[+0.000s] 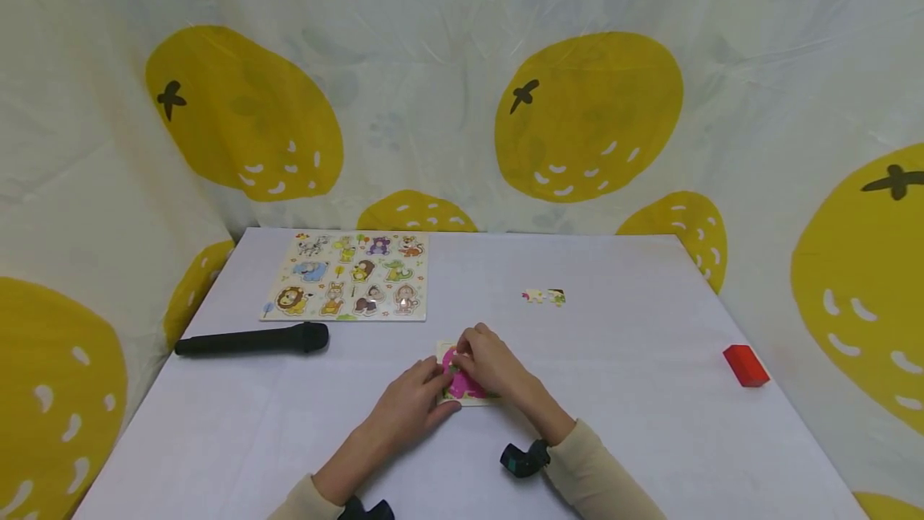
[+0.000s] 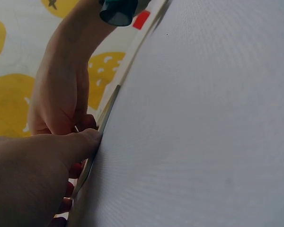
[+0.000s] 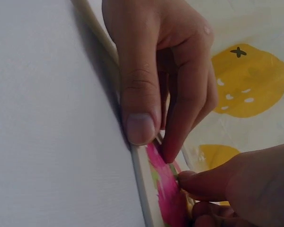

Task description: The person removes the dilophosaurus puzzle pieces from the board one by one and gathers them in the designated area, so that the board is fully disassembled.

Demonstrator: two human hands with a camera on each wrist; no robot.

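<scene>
Two hands at one small, pale-framed jigsaw (image 1: 465, 388) with a pink picture, set in the near middle of the white table (image 1: 621, 432). Left hand (image 1: 409, 401): grasping the jigsaw, thumb against the near edge, fingers bent over the left side. Right hand (image 1: 498, 363): fingers curled, thumb tip down at the picture; cannot tell whether holding a piece in that grip or only touching the surface. Step in hand, by judgement: fitting or pressing down part of the picture. Calls next, likewise by judgement, for firm seating under the right fingertips with the frame kept steady, then a reach for the two loose jigsaw pieces (image 1: 557, 296), beyond the jigsaw and to the right. Also shown: animal inset puzzle (image 1: 388, 287), far left; black handheld microphone (image 1: 253, 340), just nearer; red block (image 1: 747, 365), near the right edge.
</scene>
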